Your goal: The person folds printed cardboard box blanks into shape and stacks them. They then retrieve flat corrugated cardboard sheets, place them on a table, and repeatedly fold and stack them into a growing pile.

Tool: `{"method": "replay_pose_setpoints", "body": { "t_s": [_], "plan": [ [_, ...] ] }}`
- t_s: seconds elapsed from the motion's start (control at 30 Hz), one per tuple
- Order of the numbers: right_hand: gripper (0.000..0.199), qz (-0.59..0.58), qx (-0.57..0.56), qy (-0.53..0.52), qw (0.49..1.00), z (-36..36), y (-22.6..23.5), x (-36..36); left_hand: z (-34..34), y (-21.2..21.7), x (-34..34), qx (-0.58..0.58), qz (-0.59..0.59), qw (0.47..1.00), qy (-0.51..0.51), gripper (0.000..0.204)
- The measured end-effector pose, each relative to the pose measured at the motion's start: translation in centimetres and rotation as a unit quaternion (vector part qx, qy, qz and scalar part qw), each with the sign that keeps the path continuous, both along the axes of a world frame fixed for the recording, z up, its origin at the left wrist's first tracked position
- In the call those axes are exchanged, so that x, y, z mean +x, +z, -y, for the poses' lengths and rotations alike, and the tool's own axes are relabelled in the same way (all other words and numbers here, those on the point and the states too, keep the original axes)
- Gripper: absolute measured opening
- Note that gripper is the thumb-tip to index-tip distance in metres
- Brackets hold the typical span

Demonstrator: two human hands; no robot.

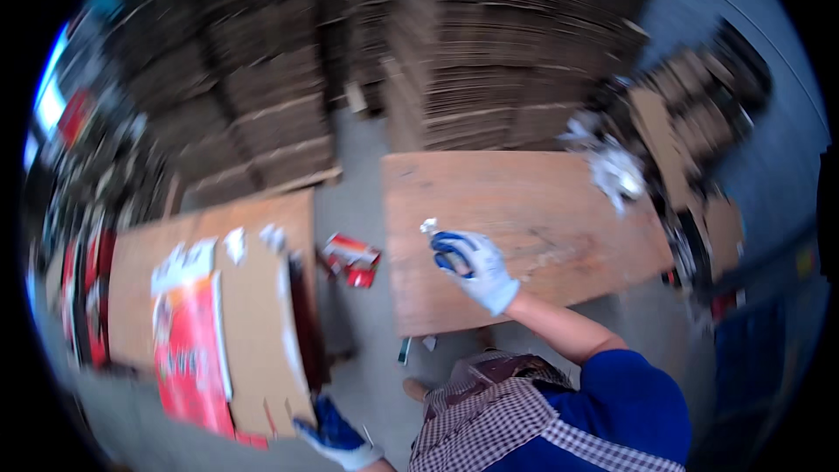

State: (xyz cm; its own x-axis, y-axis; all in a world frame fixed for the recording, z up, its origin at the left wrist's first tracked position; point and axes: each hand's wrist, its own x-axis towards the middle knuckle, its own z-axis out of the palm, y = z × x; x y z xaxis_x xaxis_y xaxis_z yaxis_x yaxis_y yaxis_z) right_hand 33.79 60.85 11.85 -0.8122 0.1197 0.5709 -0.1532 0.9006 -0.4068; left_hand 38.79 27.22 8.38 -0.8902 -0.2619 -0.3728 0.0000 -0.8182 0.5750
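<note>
My left hand [339, 439], in a white glove with blue-coated fingers, is closed on the near right corner of a flat piece of brown cardboard [262, 332]. This cardboard lies partly on the left table and reaches past its front edge. A red and white printed sheet [188, 345] runs along its left side. Above the right table my right hand [474, 269], gloved alike, has its fingers curled toward the thumb. What they hold, if anything, cannot be made out. Just beyond the fingertips shows a small crumpled whitish piece [429, 226].
Two wooden tables, left [131, 297] and right [542, 201], flank a gap with red and white scraps [352, 258] on the floor. Tall cardboard stacks [489, 61] stand behind. Crumpled clear plastic [619, 175] sits at the right table's far corner, beside piled cardboard [690, 114].
</note>
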Motion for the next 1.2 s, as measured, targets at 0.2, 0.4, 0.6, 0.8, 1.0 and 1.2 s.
{"method": "replay_pose_setpoints", "body": {
  "t_s": [0.2, 0.4, 0.6, 0.8, 1.0, 1.2],
  "plan": [
    [0.014, 0.111, 0.28, -0.167, 0.939, -21.4, -7.5, 5.0, -5.3, -6.8, 4.9, -0.338, 0.054, 0.923, -0.179, 0.048],
    [0.017, 0.319, 0.443, -0.285, 0.788, -43.7, -12.9, 7.9, -6.7, -22.1, 9.7, -0.309, 0.245, 0.887, -0.242, 0.038],
    [0.032, 0.409, 0.464, -0.341, 0.708, -58.3, -15.1, 8.1, -16.5, -21.7, 7.7, -0.372, 0.329, 0.801, -0.335, 0.04],
    [0.018, 0.43, 0.484, -0.33, 0.687, -62.7, -21.4, 6.7, -19.8, -21.4, 6.3, -0.412, 0.364, 0.755, -0.358, 0.041],
    [0.03, 0.467, 0.426, -0.309, 0.71, -67.8, -31.1, 4.6, -9.2, -19.6, 14.1, -0.419, 0.391, 0.769, -0.284, 0.043],
    [0.047, 0.614, 0.497, -0.315, 0.526, -71.4, -34.4, 7.1, -11.9, -19.9, 18.2, -0.398, 0.381, 0.813, -0.19, 0.04]
  ]
}}
